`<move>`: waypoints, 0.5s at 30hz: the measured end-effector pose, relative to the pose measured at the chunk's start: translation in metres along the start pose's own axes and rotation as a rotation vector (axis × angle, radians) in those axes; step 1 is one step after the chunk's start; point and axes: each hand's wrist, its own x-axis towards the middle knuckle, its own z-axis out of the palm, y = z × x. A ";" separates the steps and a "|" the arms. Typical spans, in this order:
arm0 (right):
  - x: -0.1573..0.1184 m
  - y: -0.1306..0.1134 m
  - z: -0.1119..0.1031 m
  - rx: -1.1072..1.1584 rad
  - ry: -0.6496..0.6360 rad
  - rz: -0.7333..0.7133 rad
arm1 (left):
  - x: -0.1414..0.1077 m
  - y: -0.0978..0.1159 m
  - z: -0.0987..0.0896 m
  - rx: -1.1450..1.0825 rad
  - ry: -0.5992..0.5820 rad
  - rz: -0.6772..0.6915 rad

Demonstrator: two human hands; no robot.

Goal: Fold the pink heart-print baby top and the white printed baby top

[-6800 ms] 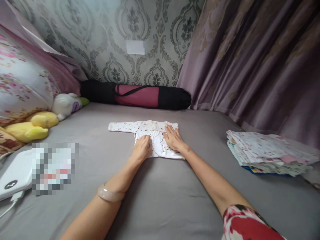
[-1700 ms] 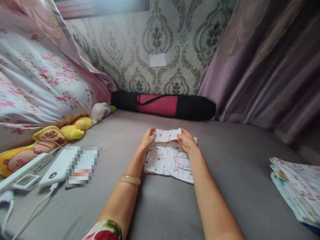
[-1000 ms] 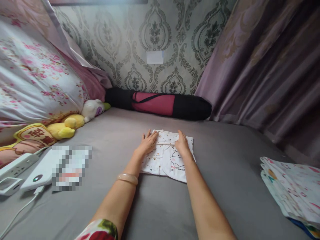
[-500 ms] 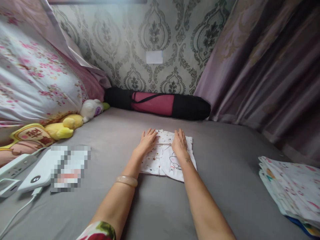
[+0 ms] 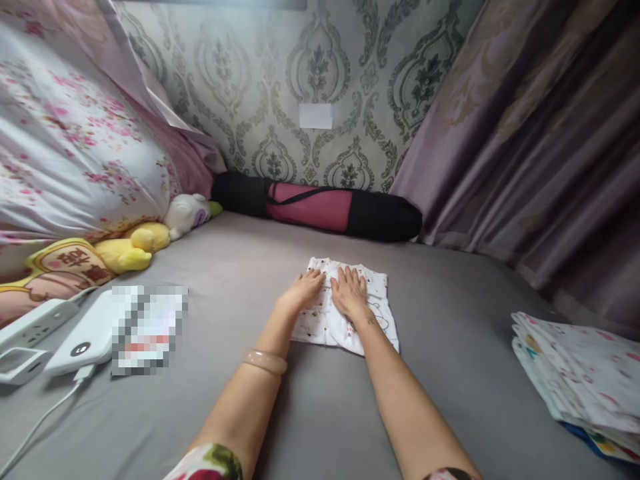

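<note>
A folded white garment (image 5: 320,332) with small dark and brown prints and a line drawing lies flat on the grey sheet (image 5: 450,307). My left hand (image 5: 306,289) rests on its left part, palm down, fingers stretched forward. Flat on the middle of the cloth, with fingers spread, is my right hand (image 5: 350,292). Both hands hold nothing. They sit close together with a narrow gap between them, and they cover part of the print.
A stack of folded cloths (image 5: 585,373) lies at the right. At the left are a power strip (image 5: 37,327), a white power bank (image 5: 95,333) with a cable, and plush toys (image 5: 125,250). A black and red long bag (image 5: 310,207) lies along the wall.
My right hand has moved left, from the garment's right part to its middle, and its fingers are more spread. The view has shifted slightly. My left hand still rests on the left part.
</note>
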 end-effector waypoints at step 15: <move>0.076 -0.052 -0.047 -0.021 -0.132 -0.039 | 0.001 0.016 -0.010 -0.014 -0.054 0.044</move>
